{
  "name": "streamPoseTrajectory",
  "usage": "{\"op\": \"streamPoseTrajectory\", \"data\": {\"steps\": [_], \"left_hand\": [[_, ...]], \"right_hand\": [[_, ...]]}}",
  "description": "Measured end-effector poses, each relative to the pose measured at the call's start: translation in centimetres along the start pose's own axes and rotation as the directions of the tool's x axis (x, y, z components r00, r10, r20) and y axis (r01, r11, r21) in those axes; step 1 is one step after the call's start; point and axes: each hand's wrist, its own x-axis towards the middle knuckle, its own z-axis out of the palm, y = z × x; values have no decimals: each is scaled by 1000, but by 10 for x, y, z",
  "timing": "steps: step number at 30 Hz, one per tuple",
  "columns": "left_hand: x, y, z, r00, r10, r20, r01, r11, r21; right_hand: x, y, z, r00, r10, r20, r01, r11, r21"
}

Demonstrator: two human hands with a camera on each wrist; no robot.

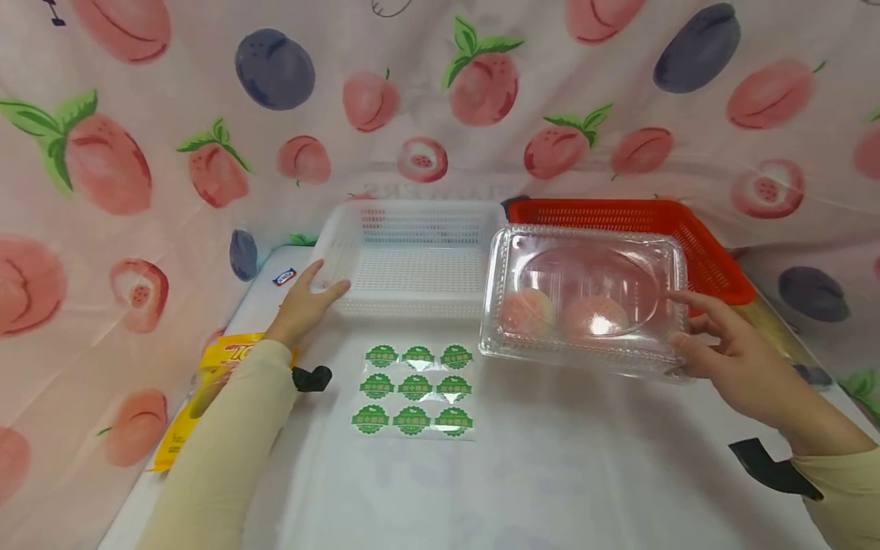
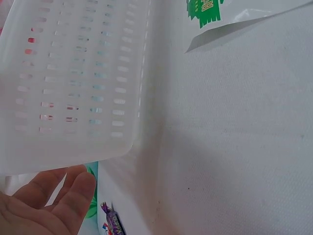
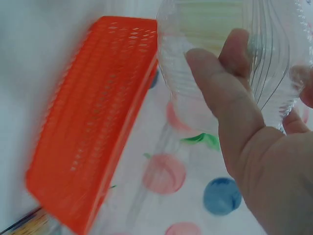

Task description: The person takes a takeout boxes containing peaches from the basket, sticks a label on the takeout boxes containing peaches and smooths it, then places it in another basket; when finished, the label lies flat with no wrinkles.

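Observation:
My right hand (image 1: 739, 351) grips the right side of a clear plastic clamshell box (image 1: 584, 353), raised and tilted above the table. Through its lid show two pinkish round fruits, like peaches (image 1: 528, 312). In the right wrist view, the fingers and thumb of that hand (image 3: 244, 117) are bent around the box's ribbed wall (image 3: 274, 63). My left hand (image 1: 302, 302) is at the left front corner of a white perforated basket (image 1: 412, 305), thumb and fingers spread. Seen from the left wrist, its loosely bent fingers (image 2: 73, 200) are beside the basket's end; contact is unclear.
Behind the box stands a red perforated basket (image 1: 715, 263). A sheet of green round stickers (image 1: 415, 387) lies in front of the white basket. At the left are a yellow packet (image 1: 179, 428) and a small wrapped candy (image 1: 284, 276). A fruit-print cloth (image 1: 371, 168) hangs behind.

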Motion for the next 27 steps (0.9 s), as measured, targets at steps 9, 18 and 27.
{"op": "streamPoseTrajectory", "data": {"steps": [9,18,27], "left_hand": [[1,0,-2,1000,-9,8,9,1000,1],[1,1,-2,1000,-15,19,15,1000,-2],[4,-1,-2,1000,9,29,-8,1000,-10]], "right_hand": [[-30,29,0,984,154,94,-158,987,34],[-39,52,11,929,270,254,-304,947,105],[-24,72,15,880,331,340,-386,916,108]]}}
